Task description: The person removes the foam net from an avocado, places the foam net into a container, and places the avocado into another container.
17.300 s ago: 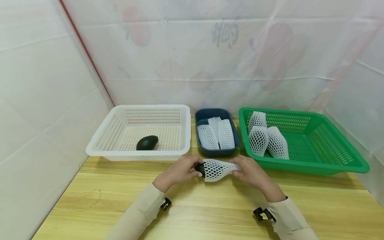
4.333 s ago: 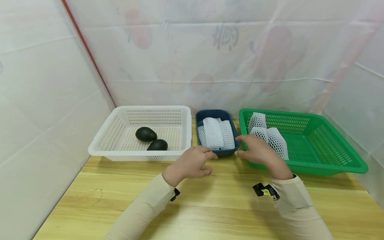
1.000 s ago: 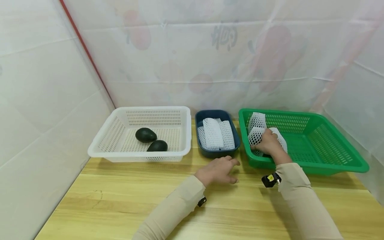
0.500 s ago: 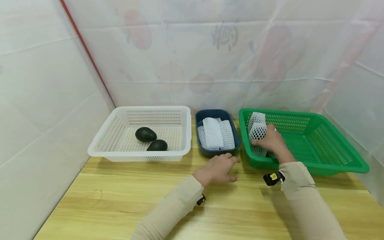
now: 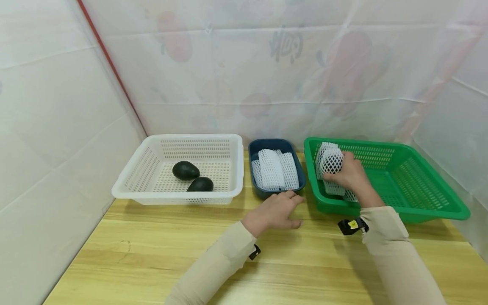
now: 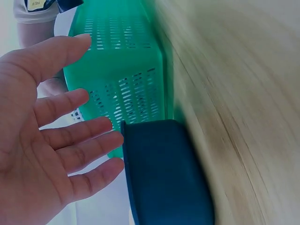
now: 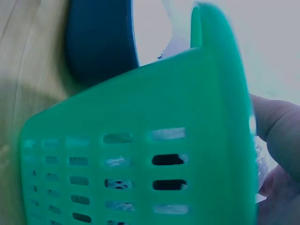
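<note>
Held foam-netted avocado (image 5: 332,162): within the outline of the green basket (image 5: 419,178), toward its 9 o'clock end; rounded end facing up at the head camera, so the long axis looks steep.
Loose netting below it: white mesh shows at 6 o'clock; whether this is the same piece's tail, I cannot tell.
Right hand (image 5: 350,174): clamped on the foam-netted avocado from about 4 o'clock, thumb at its 7, fingers round its 2; the basket wall hides most of this grip in the right wrist view.
Left hand (image 5: 272,212): fingers apart, holding nothing, just beside the navy tub (image 5: 280,194) at its 6 o'clock; contact with the rim cannot be told.
Since half a second ago: right hand and netted piece have shifted slightly toward 1 o'clock; left hand almost unmoved.
Since the oldest frame: the white basket has gained a second avocado, and the tub another sleeve on top.
Green basket: two more netted pieces, one (image 5: 320,165) at the held one's 10 o'clock, one (image 5: 350,196) partly hidden under the hand.
Navy tub: foam net sleeves (image 5: 271,169) overlapping, lengths roughly 12 to 6.
White basket (image 5: 175,195): two dark bare avocados (image 5: 185,170) side by side, the upper one's narrow end toward 4.
</note>
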